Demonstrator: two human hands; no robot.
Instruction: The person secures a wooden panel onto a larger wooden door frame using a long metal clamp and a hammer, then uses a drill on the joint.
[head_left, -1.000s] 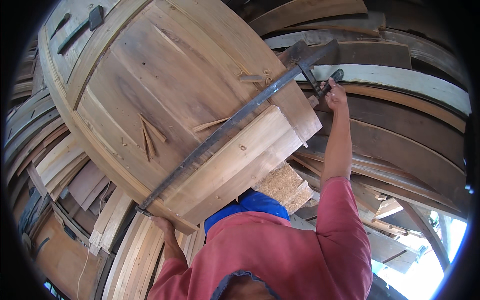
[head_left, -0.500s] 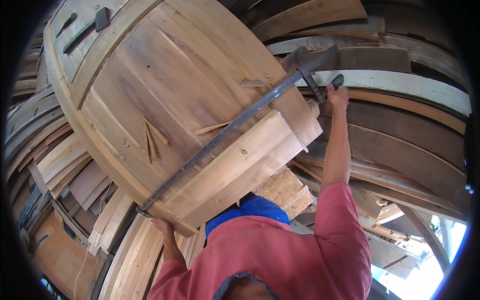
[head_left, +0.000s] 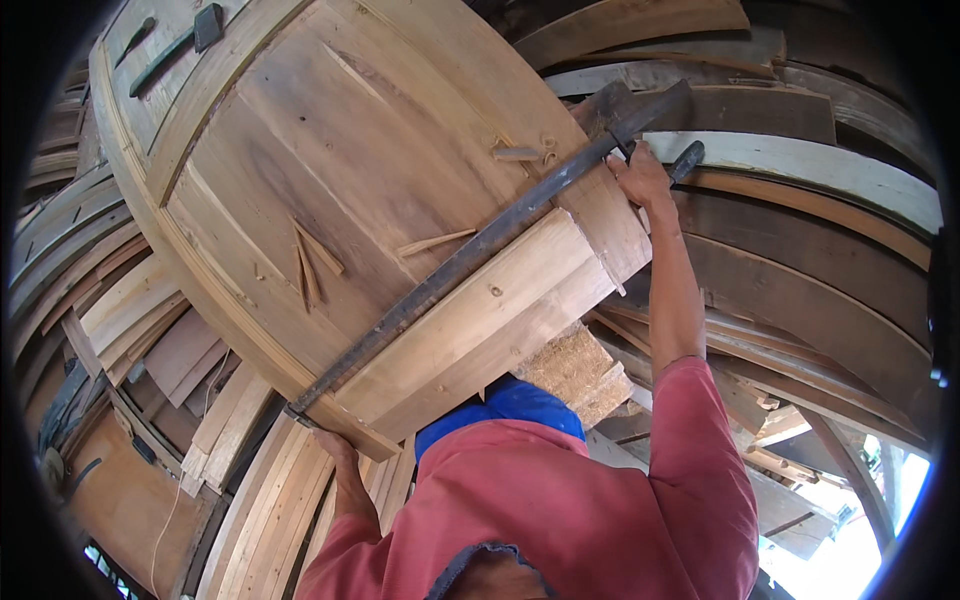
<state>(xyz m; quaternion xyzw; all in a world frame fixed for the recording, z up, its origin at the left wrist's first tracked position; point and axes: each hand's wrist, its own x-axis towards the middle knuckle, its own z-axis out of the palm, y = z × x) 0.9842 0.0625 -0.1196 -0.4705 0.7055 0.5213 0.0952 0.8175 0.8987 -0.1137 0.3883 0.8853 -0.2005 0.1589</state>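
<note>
**One bar clamp [head_left: 500,228] laid across one panel door [head_left: 350,150], a hand at each end**

Left to right:
- Far upper left, on door: 1 slim dark tool [head_left: 134,42], then 1 hammer [head_left: 172,58], lying apart.
- 1 cluster of wood slivers [head_left: 322,250] in a rough V, two or three, can't separate them.
- Left hand [head_left: 337,448]: elbow bent, forearm angled up to the door's near-left corner, right by the clamp's fixed end. Fingers partly hidden, can't tell if clamped.
- 1 lone sliver [head_left: 437,242] just beside the bar.
- 1 pale knotted board [head_left: 495,290] on the person's side of the bar, roughly parallel to it.
- 1 small wood offcut [head_left: 516,154] beyond the bar.
- Right hand [head_left: 645,180]: arm reached well forward, wrist up, thumb and fingers closed around the clamp's sliding arm, next to its 1 dark handle [head_left: 688,160].
</note>
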